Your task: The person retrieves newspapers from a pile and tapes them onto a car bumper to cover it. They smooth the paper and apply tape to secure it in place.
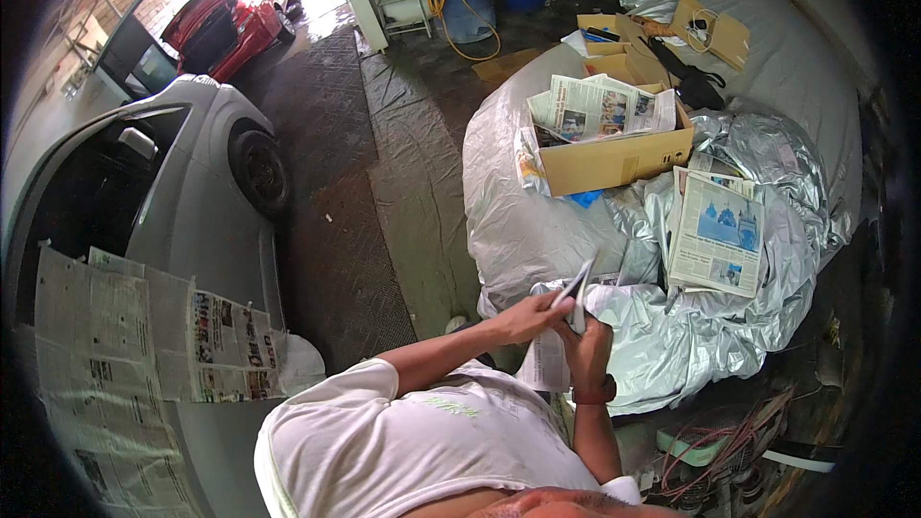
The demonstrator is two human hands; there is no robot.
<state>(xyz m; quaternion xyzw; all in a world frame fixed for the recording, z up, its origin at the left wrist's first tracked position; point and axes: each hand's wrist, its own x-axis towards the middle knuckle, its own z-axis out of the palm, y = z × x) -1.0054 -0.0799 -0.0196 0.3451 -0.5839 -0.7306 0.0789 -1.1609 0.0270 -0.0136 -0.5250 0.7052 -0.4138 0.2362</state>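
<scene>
Paper (578, 315) is gripped by left hand (526, 318) and right hand (587, 343), close together, by the silver cover (662, 350). Folding or parting seems underway; an even, gentle pinch is called for next. Newspapers (718, 230) are piled farther right.

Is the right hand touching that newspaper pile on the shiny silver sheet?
Apart. The head view shows it: bare silver sheet lies in plain sight between the right hand and the newspaper pile.
</scene>
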